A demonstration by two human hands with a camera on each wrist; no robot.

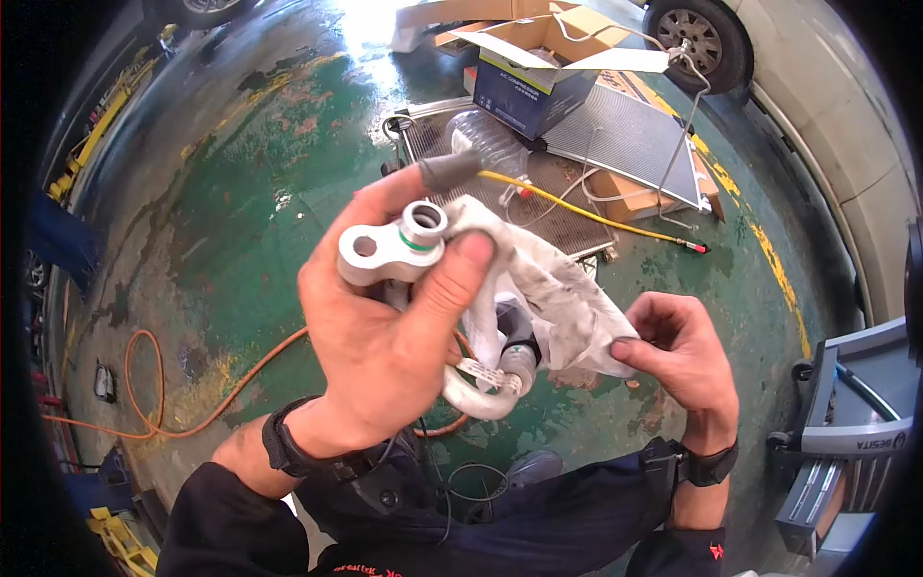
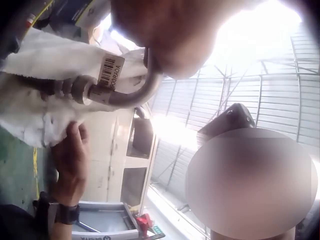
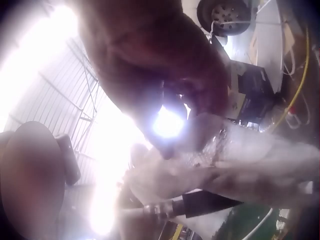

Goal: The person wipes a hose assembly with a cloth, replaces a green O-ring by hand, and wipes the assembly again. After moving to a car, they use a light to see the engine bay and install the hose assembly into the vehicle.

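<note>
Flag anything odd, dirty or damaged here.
Cloth in the right hand: grey smudges, looks dirty. Floor: green paint worn off in patches. Bottle: on its side over the radiator, seems misplaced. Fitting in the left hand: no obvious damage.

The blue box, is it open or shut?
Open. The box has its flaps spread outward, and the head view shows its brown inside.

Blue compressor box (image 1: pixel 519 96) near a car wheel (image 1: pixel 692 43), orange hose (image 1: pixel 277 350) on green floor (image 1: pixel 279 183), grey tool cart (image 1: pixel 851 439)
</note>
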